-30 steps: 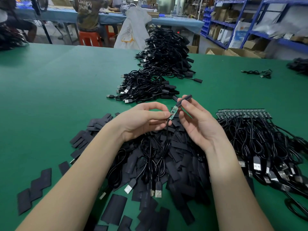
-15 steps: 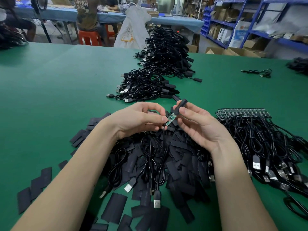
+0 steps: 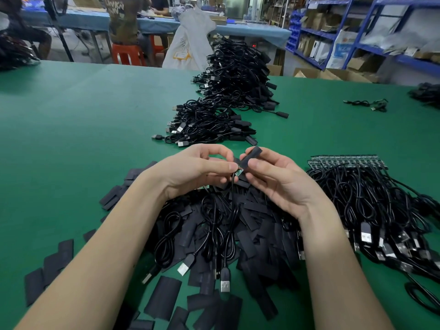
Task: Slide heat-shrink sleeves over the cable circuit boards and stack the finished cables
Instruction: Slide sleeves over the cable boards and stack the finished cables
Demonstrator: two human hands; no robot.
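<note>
While loose sleeves [image 3: 164, 296] lie nearest, one sleeve [image 3: 250, 156] is pinched by the right hand [image 3: 281, 184] and seems partly over the board [image 3: 238, 173], pinched by the left hand [image 3: 197, 170]. Unsleeved cables [image 3: 371, 201] (many) remain; finished ones are stacked beyond [image 3: 214, 125].

Sleeves [image 3: 250, 225] near; bare cables [image 3: 371, 206] right; finished stack [image 3: 228, 91] behind

Left hand [image 3: 197, 169] pinches circuit board [image 3: 238, 172]; right hand [image 3: 281, 182] holds sleeve [image 3: 251, 156] partly over it.
</note>
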